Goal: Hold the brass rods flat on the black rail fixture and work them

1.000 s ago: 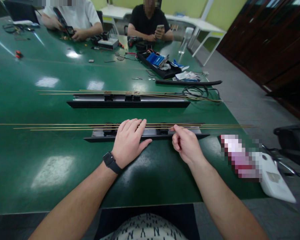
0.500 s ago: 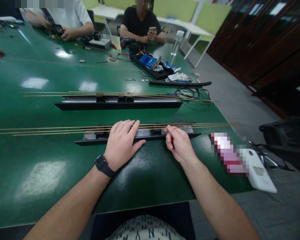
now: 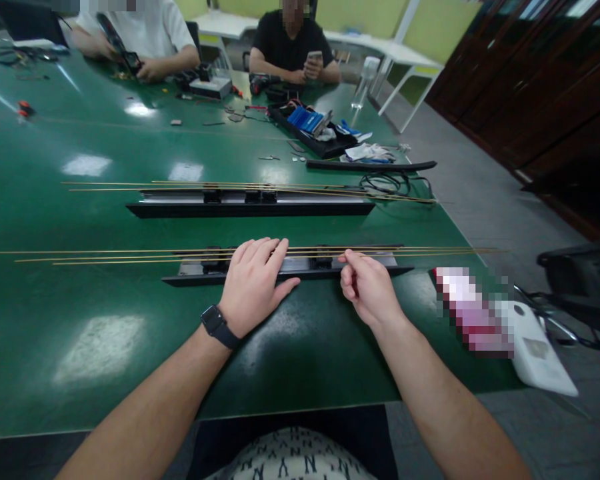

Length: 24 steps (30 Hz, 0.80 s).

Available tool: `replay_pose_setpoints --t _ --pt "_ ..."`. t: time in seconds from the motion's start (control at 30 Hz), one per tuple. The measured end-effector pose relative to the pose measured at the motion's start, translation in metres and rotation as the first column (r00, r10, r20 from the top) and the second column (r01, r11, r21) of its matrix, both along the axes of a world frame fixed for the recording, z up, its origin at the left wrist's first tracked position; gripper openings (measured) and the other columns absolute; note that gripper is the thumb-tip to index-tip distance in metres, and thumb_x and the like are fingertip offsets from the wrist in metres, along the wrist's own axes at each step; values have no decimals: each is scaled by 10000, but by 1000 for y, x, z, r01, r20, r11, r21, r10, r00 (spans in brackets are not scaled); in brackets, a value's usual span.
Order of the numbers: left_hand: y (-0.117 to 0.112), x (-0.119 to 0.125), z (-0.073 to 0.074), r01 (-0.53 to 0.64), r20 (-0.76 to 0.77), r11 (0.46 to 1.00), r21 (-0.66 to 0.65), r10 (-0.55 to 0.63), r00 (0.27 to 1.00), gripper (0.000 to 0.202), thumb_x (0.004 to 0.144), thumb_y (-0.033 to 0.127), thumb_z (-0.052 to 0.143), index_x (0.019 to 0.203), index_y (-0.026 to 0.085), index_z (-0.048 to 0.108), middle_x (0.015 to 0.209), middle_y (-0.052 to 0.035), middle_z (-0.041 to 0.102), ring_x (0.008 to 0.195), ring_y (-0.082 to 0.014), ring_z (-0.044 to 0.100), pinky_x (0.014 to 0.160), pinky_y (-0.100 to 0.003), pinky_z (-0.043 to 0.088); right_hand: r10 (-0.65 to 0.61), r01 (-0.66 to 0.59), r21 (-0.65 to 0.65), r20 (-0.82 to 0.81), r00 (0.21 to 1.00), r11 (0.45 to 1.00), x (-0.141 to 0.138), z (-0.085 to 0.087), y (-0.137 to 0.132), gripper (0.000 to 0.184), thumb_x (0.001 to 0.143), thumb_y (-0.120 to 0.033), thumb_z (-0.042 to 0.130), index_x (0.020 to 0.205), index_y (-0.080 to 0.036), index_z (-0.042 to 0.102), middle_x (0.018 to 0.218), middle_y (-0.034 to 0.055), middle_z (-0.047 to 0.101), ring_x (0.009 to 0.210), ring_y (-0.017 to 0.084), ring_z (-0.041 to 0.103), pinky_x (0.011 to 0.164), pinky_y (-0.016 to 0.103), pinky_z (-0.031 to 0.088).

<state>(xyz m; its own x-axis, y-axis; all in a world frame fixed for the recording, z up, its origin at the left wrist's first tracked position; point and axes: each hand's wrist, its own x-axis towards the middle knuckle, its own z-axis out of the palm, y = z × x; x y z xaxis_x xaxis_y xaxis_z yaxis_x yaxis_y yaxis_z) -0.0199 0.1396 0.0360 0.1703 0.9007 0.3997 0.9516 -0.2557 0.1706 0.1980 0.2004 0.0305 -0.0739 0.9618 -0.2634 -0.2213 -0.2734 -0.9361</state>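
Gold rods (image 3: 130, 251) span the nearer black rail (image 3: 317, 274) — left hand (image 3: 254, 283) open across them, right hand (image 3: 370, 287) curled, grip unclear.

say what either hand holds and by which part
The right hand seems to pinch one of the thin golden rods partway along, though the exact grip is unclear; the left hand lies flat across them.

Office-style workshop — large green worktable (image 3: 25, 347), cluttered black tray (image 3: 305, 138), white desks (image 3: 225, 25), dark wooden cabinets (image 3: 515, 87)
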Motion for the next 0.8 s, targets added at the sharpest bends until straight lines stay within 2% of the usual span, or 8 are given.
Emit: replay_pose_setpoints --t 0.4,0.8 --pt "0 1 -1 -9 2 1000 -6 9 1000 620 931 449 655 1461 157 520 1384 -158 630 1324 -336 547 1175 -506 361 57 -57 1 34 998 998 0 -2 -1 364 804 -478 804 903 -147 690 442 -50 543 302 70 371 295 182 185" --pt "0 0 -1 -4 14 1000 -5 4 1000 620 919 441 668 1461 177 523 1375 -156 633 1318 -338 551 1173 -514 367 48 -48 12 11 999 999 0 -2 0 337 806 -456 801 891 -147 695 442 -57 516 304 69 364 293 190 196"
